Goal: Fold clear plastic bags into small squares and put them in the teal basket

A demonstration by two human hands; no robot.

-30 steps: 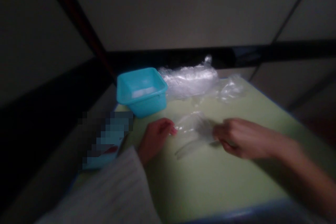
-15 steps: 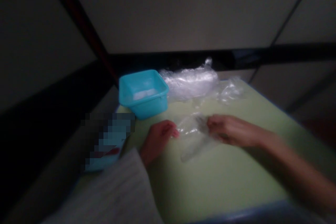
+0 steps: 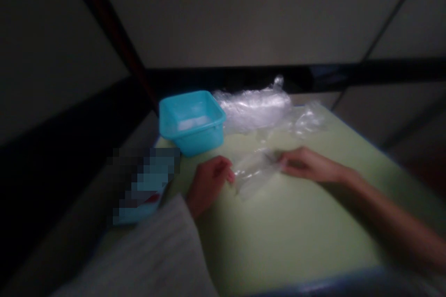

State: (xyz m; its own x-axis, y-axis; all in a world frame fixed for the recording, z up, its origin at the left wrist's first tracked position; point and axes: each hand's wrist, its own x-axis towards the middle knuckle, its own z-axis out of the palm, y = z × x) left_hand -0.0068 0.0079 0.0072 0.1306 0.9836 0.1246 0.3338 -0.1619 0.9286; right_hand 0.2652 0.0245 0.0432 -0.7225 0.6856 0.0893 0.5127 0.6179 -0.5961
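Between my hands, a clear plastic bag lies low over the pale green table. My left hand pinches the bag's left edge, thumb and fingers together. At the opposite edge my right hand is closed on the bag too. The bag looks fairly flat, with a few bright creases; blur and dim light hide whether anything is inside it.
A turquoise plastic basin with something white inside stands at the back left. Behind lies a large bundle of clear plastic, with a crumpled piece of clear plastic to its right. A pixelated bluish object sits at the left edge.
My right hand has risen slightly and is less blurred. The strip of plastic that stretched below the bag has drawn in, and the bag now looks flatter. My left hand has barely moved.
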